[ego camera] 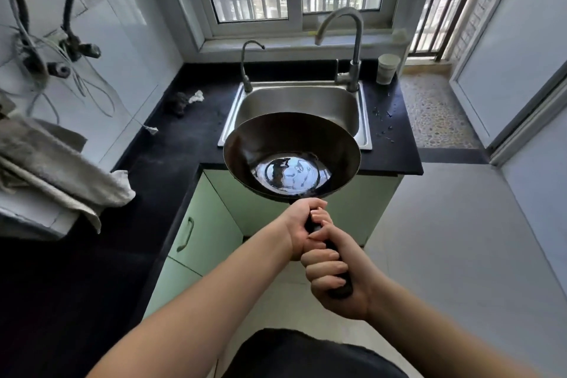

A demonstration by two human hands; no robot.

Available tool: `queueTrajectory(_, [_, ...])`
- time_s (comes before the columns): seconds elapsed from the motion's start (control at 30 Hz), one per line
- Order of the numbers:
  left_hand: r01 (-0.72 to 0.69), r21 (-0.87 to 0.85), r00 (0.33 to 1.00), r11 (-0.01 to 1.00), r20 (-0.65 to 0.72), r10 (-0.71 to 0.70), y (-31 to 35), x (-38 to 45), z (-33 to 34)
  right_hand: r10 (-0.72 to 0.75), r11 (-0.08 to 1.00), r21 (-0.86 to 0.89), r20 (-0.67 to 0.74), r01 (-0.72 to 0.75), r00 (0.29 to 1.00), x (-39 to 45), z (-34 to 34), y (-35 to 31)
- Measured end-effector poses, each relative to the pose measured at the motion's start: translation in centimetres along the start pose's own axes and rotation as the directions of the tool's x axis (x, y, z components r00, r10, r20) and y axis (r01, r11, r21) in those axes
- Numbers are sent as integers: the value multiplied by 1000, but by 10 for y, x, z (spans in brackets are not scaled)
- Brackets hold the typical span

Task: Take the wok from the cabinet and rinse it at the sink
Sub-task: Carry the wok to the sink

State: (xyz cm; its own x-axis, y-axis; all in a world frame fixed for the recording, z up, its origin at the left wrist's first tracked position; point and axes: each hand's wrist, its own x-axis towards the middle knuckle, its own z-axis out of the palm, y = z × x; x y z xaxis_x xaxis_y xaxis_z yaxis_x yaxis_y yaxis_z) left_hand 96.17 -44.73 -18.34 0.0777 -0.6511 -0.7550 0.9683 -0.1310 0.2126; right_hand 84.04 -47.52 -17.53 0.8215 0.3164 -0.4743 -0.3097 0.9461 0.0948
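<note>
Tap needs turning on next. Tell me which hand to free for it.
Probably the right hand: the tall faucet stands at the sink's right rear corner. The left hand, nearer the wok, could keep its grip.

Black L-shaped countertop (pixel 190 144) with a steel sink (pixel 362 120) set into it. A dark scrubber (pixel 179 103) and crumpled white scrap (pixel 196 97) sit left of the sink, a pale cup (pixel 387 69) at the back right corner.
</note>
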Motion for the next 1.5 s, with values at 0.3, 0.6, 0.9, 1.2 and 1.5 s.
queueTrajectory(0.3, [97, 11, 992, 995, 79, -97, 80, 56, 0, -92, 995, -47, -138, 86, 986, 61, 26, -64])
queueTrajectory(0.6, [178, 49, 976, 983, 118, -183, 195, 98, -14, -167, 982, 67, -154, 179, 974, 157, 71, -120])
queueTrajectory(0.9, [255, 35, 963, 966, 82, -257, 249, 137, -10, -172, 972, 116, -234, 203, 957, 198, 89, -169])
queueTrajectory(1.2, [250, -7, 968, 968, -7, -250, 270, 195, 12, -51, 978, 184, -236, 96, 970, 205, 77, -244])
queueTrajectory(1.5, [274, -17, 950, 962, -154, -273, 275, 258, 30, 44, 980, 196, -287, 14, 957, 199, 62, -310])
